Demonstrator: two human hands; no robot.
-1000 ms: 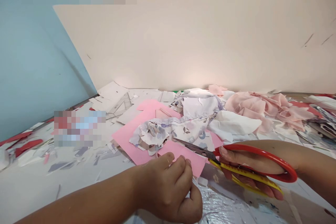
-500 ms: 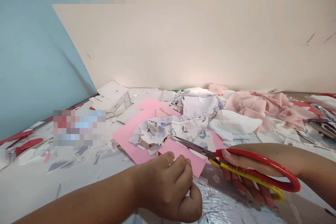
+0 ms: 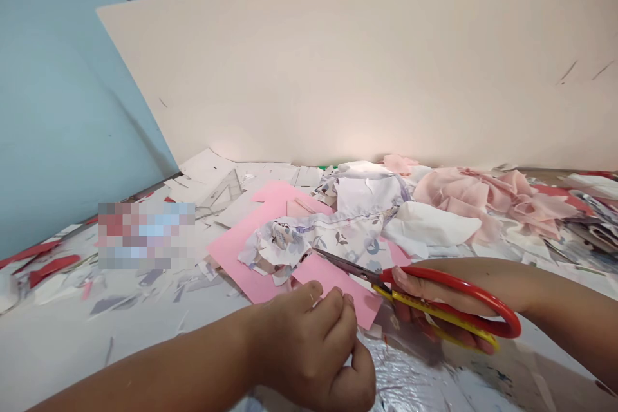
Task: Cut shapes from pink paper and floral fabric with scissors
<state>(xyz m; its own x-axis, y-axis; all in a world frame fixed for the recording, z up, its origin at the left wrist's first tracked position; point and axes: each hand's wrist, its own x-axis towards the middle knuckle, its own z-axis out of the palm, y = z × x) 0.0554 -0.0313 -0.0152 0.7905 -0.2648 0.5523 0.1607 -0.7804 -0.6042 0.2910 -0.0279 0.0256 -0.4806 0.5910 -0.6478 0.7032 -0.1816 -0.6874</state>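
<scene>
My right hand (image 3: 425,309) grips scissors (image 3: 449,299) with one red and one yellow handle. Their dark blades point left and look closed, lying over a pink paper sheet (image 3: 333,277) and the edge of a floral cloth piece (image 3: 342,238). Lower down, my left hand (image 3: 313,347) is closed with its fingers curled together. A tiny pale bit shows at its fingertips, but I cannot make out what it holds. More pink paper (image 3: 232,251) lies under the gathered, crumpled end of the floral cloth.
Pale pink fabric (image 3: 483,199) is heaped at the right beside white cloth (image 3: 429,228). Paper and cloth scraps, red ones (image 3: 53,267) among them, cover the tabletop at left. A cream panel (image 3: 362,77) stands behind, with a blue wall (image 3: 62,109) to its left.
My right hand has moved left and slightly up with the scissors, their tips now nearer the crumpled end of the floral cloth. My left hand has hardly shifted.
</scene>
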